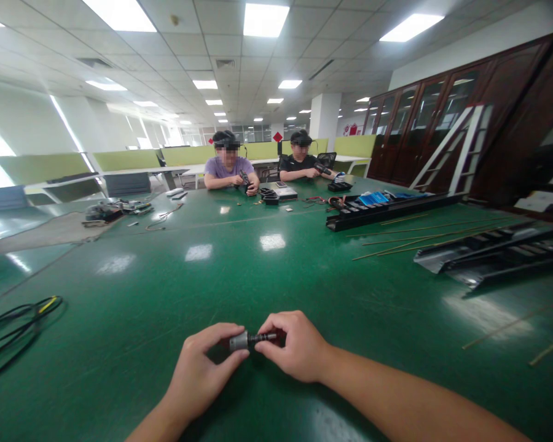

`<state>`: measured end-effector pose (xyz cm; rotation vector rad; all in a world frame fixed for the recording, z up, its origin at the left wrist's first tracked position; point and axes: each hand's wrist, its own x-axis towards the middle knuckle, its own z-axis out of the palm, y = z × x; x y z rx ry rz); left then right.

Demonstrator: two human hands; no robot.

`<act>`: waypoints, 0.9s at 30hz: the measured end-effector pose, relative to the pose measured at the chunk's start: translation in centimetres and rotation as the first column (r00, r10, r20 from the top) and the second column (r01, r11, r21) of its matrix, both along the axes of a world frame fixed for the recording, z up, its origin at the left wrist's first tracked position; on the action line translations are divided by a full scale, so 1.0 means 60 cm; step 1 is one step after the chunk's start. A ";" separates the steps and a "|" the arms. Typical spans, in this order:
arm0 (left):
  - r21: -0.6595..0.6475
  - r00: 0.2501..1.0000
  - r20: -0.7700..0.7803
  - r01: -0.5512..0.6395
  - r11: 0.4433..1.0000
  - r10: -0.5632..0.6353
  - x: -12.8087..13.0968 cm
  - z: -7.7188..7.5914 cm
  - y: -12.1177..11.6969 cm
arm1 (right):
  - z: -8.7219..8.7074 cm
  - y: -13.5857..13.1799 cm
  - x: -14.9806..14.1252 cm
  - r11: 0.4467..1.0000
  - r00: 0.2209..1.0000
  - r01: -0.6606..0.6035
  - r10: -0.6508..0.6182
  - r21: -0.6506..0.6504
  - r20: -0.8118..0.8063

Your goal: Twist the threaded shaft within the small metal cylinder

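Wide bright workroom, long glossy green bench (166, 288) with a small silver-and-black cylindrical connector (249, 340) held near the camera

Under white ceiling lights, the long glossy green bench runs far forward, and the small silver-and-black cylindrical connector is above its near part, held between both hands. The left hand (198, 368) comes from the lower left, with the wrist low and the fingers (221, 336) closed in a pinch on the wider silver end. The right hand (295, 347) comes from the lower right, with the forearm lying long across the corner of the view, and its fingers (276, 325) are closed around the thin black threaded end. Both hands are nearly touching each other, and the connector lies level between them. It is not possible to tell if the hands rest on the bench.

Beside the left hand, well apart, lies a coil of thin black cable (13, 331). On the right side are long black metal cable trays (493, 255) and thin tan rods (424, 236). Far across the bench sit a co-worker in a lilac T-shirt (228, 169) and a co-worker in a black shirt (301, 164), both with small dark objects in their hands. Behind them stands a tall dark wooden cabinet with glass doors (442, 110).
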<state>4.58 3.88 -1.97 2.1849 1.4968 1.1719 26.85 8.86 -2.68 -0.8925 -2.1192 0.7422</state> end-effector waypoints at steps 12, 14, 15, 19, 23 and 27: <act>0.013 1.000 -0.003 0.020 1.000 -0.020 -0.001 0.002 -0.001 | 0.002 -0.001 -0.002 0.999 1.000 -0.003 0.002 -0.047 -0.024; 0.021 1.000 -0.002 0.022 1.000 -0.022 -0.001 0.002 -0.001 | 0.004 -0.001 -0.002 0.998 1.000 -0.005 0.003 -0.062 -0.030; 0.024 1.000 -0.002 0.022 0.999 -0.022 -0.001 0.002 -0.001 | 0.004 -0.001 -0.002 0.998 1.000 -0.005 0.003 -0.067 -0.031; 0.031 1.000 -0.001 0.017 0.999 -0.017 0.001 0.003 -0.002 | 0.005 -0.001 -0.003 0.997 0.999 -0.001 -0.002 -0.081 -0.033; 0.032 1.000 -0.008 0.018 0.999 -0.018 0.002 0.005 0.000 | 0.005 -0.002 -0.002 0.996 0.999 -0.001 -0.003 -0.089 -0.038; 0.036 1.000 -0.013 0.014 0.999 -0.013 -0.001 0.007 0.000 | 0.007 -0.002 -0.002 0.995 0.999 0.002 -0.006 -0.101 -0.045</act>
